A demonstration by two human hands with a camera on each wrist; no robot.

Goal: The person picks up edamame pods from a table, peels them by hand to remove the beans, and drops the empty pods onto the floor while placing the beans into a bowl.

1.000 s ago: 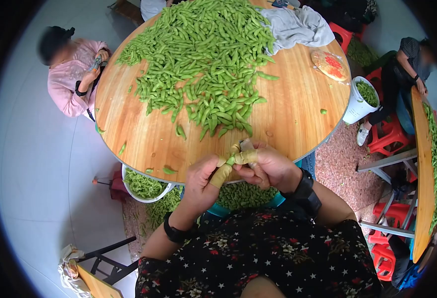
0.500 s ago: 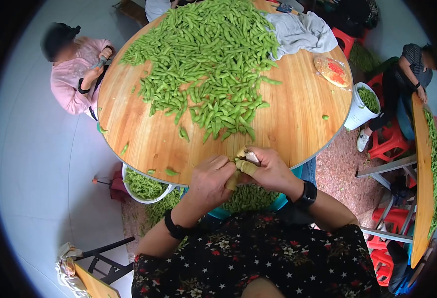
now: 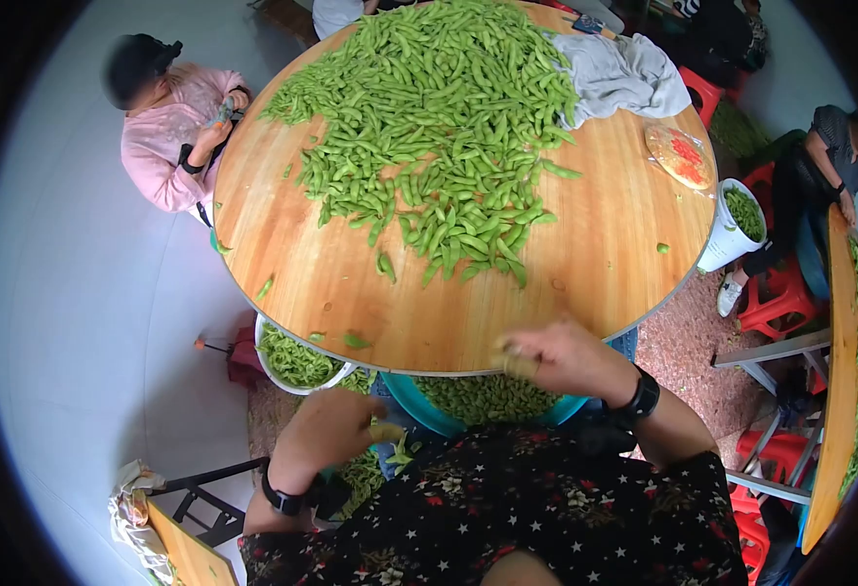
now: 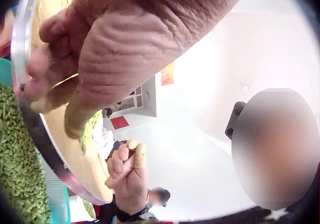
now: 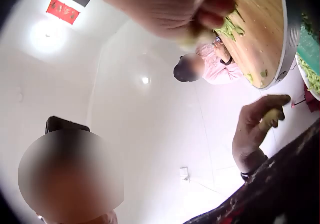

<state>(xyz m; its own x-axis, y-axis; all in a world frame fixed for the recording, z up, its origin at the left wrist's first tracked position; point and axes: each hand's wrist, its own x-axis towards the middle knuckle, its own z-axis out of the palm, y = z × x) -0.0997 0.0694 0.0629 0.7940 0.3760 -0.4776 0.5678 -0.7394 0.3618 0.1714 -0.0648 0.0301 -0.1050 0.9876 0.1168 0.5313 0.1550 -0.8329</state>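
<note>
My left hand (image 3: 324, 435) hangs left of the teal basin (image 3: 411, 404), fingers loosely bent, nothing visible in its grasp. Yellow wrapping covers some fingertips. Green pod pieces (image 3: 403, 452) show just past them. My right hand (image 3: 573, 359), blurred in the head view, is over the table's near edge. In the left wrist view its wrapped fingers curl into the palm; whatever may lie inside is hidden. Shelled green beans (image 3: 488, 397) fill the basin below. A big heap of edamame pods (image 3: 439, 107) covers the far half of the round wooden table (image 3: 624, 225).
A white bucket (image 3: 276, 385) of pods stands under the table's left edge, another white bucket (image 3: 732, 239) at the right. On the table lie a grey cloth (image 3: 629, 76) and a wrapped round item (image 3: 680, 156). A person in pink (image 3: 170, 146) sits at the left.
My hands were together at the table's near edge, fingertips working on a green pod; now they are apart. The left has moved down and left, the right slightly rightward. The head view has shifted a little.
</note>
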